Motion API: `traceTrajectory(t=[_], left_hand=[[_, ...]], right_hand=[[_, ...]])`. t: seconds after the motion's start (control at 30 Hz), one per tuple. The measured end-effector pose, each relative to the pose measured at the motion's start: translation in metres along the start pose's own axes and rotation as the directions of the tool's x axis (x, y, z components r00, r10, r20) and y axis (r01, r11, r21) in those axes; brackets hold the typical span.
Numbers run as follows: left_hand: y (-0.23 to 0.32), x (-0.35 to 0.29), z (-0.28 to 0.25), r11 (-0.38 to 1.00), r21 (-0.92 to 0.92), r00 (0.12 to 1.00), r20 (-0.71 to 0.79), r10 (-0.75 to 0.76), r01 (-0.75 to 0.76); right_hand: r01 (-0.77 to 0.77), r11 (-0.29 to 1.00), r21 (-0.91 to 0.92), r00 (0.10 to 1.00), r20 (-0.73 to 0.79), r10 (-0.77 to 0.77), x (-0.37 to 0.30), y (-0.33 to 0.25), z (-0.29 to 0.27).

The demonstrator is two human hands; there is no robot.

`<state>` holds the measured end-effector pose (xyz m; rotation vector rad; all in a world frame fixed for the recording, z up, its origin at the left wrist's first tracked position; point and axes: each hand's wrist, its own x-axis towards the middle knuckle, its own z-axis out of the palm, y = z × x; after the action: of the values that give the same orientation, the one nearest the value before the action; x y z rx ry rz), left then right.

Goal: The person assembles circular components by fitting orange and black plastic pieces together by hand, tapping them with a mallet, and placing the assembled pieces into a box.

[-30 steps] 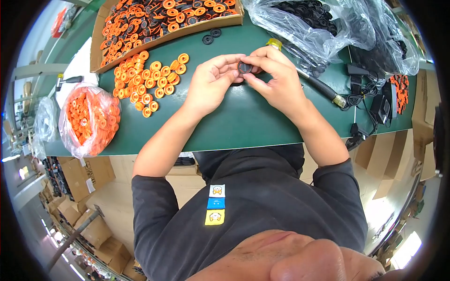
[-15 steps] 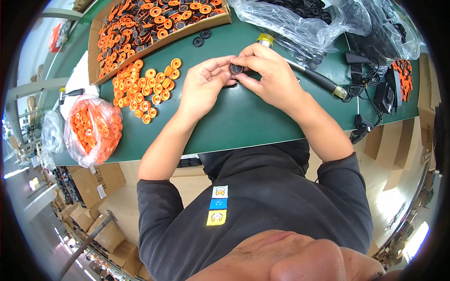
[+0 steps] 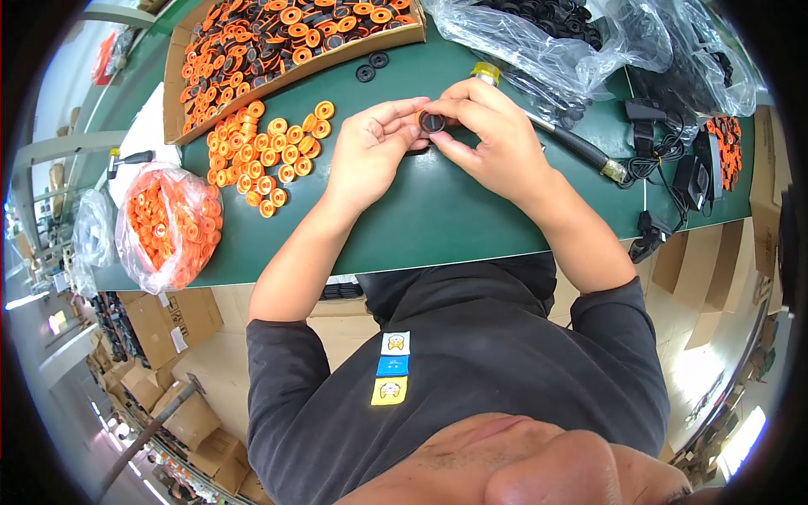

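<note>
Between my two hands is a small round black part with an orange edge (image 3: 432,124). My left hand (image 3: 374,150) is closed, pinching the part's left side with thumb and fingers. From the other side, my right hand (image 3: 495,135) grips it between thumb and forefinger. A dark piece (image 3: 417,151) shows just under the left fingertips; whether it is held or lies on the table I cannot tell. Several loose orange round parts (image 3: 278,143) are spread left of my left hand. Two black rings (image 3: 370,68) lie on the table beyond my hands.
A cardboard tray (image 3: 295,77) of orange-and-black parts stands far left. Near it sits a clear bag of orange parts (image 3: 168,229). Behind my right hand lie a mallet with a black grip (image 3: 579,146), plastic bags of black parts (image 3: 547,50), and cables with a black adapter (image 3: 692,178).
The held part has turned slightly, so an orange edge now shows around its black face. Both hands stay together at nearly the same spot; the view has shifted a little.
</note>
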<state>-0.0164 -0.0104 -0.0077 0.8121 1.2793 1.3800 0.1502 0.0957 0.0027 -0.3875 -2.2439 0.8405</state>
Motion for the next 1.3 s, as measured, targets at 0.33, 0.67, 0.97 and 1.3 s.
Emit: traceTrajectory(t=[0.33, 0.67, 0.97, 1.3], left_hand=[[0.0037, 0.0001, -0.0002, 1.000, 0.008, 0.999, 0.032, -0.024, 0.024], [0.0008, -0.0005, -0.0011, 0.999, 0.034, 0.999, 0.033, -0.023, 0.022], [0.0026, -0.0013, 0.0010, 0.999, 0.033, 0.999, 0.044, -0.028, 0.026], [-0.0005, 0.0001, 0.0023, 0.996, 0.024, 0.995, 0.049, -0.082, 0.081]], right_hand=[[-0.087, 0.995, 0.039, 0.996, 0.013, 0.086, -0.0010, 0.0048, -0.0006], [-0.050, 0.998, 0.039, 0.999, 0.015, 0.049, -0.0005, 0.0001, -0.0003], [-0.065, 0.998, 0.018, 0.997, 0.046, 0.064, -0.0022, 0.0004, 0.0002], [-0.043, 0.999, -0.015, 0.997, 0.057, 0.044, -0.0039, 0.0010, -0.0006]])
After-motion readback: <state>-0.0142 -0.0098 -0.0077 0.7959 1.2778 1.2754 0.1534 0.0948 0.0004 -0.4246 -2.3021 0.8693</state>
